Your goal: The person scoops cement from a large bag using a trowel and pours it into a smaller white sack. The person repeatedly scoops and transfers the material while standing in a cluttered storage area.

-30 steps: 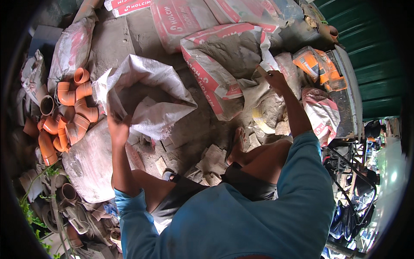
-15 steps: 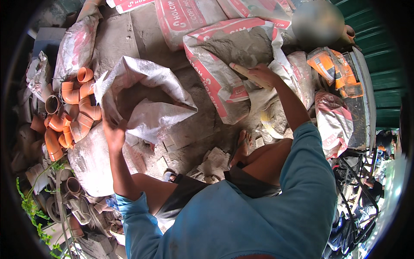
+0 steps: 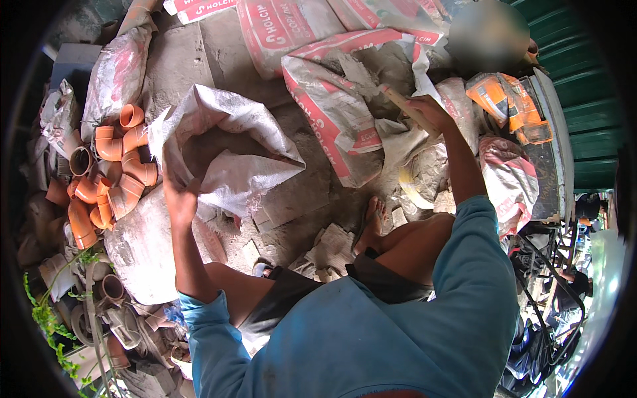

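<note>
My left hand [image 3: 180, 192] is closed on the near left rim of a white woven sack [image 3: 255, 179]. The sack stands wide open, its edge folded outward, with dark grey powder inside. Over to the right, my right hand [image 3: 428, 113] grips a wooden handle [image 3: 406, 106] slanting up and left. Beyond the handle's far end is a flat grey, dust-covered piece [image 3: 357, 71]; whether it is the tool's blade I cannot tell. Both lie over an open red-and-white paper cement bag [image 3: 315, 126] holding grey powder.
Orange pipe elbows [image 3: 109, 142] are heaped at the left, by a dusty filled sack [image 3: 136, 255]. More cement bags [image 3: 279, 33] lie at the back. A red-and-white bag [image 3: 507, 182] and an orange packet [image 3: 524, 106] are at the right, beside a green corrugated wall [image 3: 594, 99].
My right hand has moved slightly right with the wooden handle, whose far end has shifted right and up. A flat grey piece now shows over the cement bag. The left hand barely moved.
</note>
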A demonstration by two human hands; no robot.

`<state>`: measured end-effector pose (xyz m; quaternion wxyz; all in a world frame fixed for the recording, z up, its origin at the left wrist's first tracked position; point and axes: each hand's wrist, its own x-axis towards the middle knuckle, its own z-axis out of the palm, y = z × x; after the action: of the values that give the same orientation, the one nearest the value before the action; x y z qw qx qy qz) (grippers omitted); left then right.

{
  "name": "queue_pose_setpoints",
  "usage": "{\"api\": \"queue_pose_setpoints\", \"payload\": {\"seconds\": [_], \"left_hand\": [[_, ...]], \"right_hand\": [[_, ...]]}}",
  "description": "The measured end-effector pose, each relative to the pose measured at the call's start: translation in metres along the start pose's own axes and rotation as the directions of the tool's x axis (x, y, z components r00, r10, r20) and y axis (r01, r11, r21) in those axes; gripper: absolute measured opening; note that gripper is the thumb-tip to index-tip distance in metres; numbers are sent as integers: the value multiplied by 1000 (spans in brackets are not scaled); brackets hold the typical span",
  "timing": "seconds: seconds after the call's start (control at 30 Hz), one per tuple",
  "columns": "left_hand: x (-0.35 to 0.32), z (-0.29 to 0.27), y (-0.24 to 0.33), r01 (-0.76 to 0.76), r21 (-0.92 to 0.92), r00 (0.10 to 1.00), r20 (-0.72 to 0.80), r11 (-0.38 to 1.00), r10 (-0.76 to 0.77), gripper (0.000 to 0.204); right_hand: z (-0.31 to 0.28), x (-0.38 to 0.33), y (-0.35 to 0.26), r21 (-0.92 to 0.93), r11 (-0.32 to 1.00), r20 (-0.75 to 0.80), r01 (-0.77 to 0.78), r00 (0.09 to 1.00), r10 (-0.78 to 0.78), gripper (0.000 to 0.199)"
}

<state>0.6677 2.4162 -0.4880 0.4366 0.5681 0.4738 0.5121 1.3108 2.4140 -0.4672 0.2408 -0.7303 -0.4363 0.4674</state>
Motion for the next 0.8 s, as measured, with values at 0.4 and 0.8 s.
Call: {"api": "queue_pose_setpoints", "payload": {"seconds": [0.4, 0.8], "left_hand": [[11, -8, -28, 16, -113, 996, 86, 994, -6, 94], [6, -27, -20, -50, -236, 996, 63, 971, 67, 94]], "right_hand": [[3, -79, -114, -123, 988, 56, 93, 995, -87, 38], [257, -77, -218, -448, 722, 475, 527, 825, -307, 38]]}}
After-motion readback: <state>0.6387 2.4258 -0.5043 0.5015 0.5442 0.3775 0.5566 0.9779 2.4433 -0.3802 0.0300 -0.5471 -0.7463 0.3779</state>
